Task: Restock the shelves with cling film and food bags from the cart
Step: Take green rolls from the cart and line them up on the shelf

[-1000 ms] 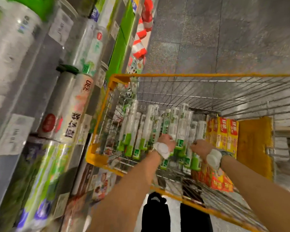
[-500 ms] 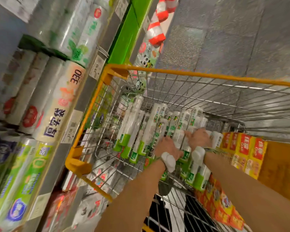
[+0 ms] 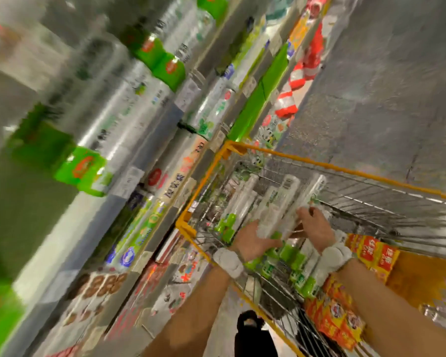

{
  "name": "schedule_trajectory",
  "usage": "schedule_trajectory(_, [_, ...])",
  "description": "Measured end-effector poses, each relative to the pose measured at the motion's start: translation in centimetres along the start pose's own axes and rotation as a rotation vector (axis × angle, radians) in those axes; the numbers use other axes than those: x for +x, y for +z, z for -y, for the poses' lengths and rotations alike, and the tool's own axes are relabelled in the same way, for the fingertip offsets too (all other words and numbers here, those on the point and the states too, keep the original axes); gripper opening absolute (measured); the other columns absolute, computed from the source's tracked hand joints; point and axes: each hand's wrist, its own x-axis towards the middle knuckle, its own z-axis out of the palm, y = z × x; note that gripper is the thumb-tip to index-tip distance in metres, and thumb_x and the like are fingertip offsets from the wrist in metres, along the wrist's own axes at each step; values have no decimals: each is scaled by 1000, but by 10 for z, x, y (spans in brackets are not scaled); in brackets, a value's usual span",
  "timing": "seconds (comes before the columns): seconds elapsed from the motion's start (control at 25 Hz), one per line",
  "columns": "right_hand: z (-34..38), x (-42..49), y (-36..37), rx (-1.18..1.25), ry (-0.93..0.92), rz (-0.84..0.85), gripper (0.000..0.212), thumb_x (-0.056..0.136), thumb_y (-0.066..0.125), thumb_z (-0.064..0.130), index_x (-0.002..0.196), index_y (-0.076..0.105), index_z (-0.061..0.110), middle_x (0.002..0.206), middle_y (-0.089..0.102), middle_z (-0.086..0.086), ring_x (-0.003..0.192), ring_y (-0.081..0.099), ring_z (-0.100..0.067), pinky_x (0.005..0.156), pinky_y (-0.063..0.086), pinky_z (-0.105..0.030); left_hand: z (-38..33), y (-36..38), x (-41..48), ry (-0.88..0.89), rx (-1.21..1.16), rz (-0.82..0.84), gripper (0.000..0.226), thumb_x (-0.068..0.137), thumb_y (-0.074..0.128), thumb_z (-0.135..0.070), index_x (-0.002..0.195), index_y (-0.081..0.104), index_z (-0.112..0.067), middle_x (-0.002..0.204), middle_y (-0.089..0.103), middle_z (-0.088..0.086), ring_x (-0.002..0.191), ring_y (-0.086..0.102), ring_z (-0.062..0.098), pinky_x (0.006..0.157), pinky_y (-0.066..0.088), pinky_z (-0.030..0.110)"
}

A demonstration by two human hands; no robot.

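Both hands hold a bundle of white cling film rolls (image 3: 281,202) with green ends, lifted above the yellow-rimmed wire cart (image 3: 345,171). My left hand (image 3: 255,240) cups the bundle from below on the left. My right hand (image 3: 312,225) grips it from the right side. More green-and-white rolls (image 3: 291,264) lie in the cart under my wrists. The shelves (image 3: 129,140) on the left carry rows of cling film and food bag rolls, heavily blurred.
Red-and-yellow boxes (image 3: 371,253) are stacked in the cart's right part, beside an orange panel (image 3: 417,276). Red-and-white cones (image 3: 286,101) stand down the grey-tiled aisle (image 3: 384,86). My dark shoe (image 3: 250,328) shows on the floor beside the cart.
My hands have closed on several rolls and raised them out of the cart. The view has swung up and left toward the shelves.
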Motion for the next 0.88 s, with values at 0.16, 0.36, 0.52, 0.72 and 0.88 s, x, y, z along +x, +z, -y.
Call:
schedule_trajectory(0.16, [64,-66,21,219,-96,193,18,102,44,19,90,52,8,71,58,-9,64,61,-27,56,56,-37,3,-47,-78,-4,-147,-245,101,59,79,-72,141,47,-23,130,62,-1,114,61,19,95,51,39])
schedule_trajectory(0.36, [114,-140,80,160,-221,376,40,91,64,44,93,62,4,81,64,-10,70,69,-25,69,60,-48,15,-104,-192,64,-280,-581,59,68,88,-35,118,60,-19,100,69,6,76,59,5,70,52,32])
schedule_trajectory(0.52, [122,-188,124,98,-311,501,37,91,67,26,106,62,-8,84,57,-32,74,63,-37,75,59,-50,50,-119,-274,126,-471,-786,52,72,87,-31,113,57,-22,99,65,-7,79,61,-5,68,51,20])
schedule_trajectory(0.72, [120,-262,189,254,-267,631,38,92,64,22,113,56,-9,103,60,-27,98,67,-34,70,60,-41,101,-119,-363,174,-949,-879,49,77,82,-4,114,50,-3,93,62,18,62,69,12,53,54,21])
schedule_trajectory(0.88, [115,-312,210,-342,-498,594,67,75,71,63,90,71,-3,77,72,-19,66,67,-26,55,52,-29,141,-115,-408,229,-1052,-1022,61,66,91,-9,112,54,3,82,65,13,61,62,16,56,52,25])
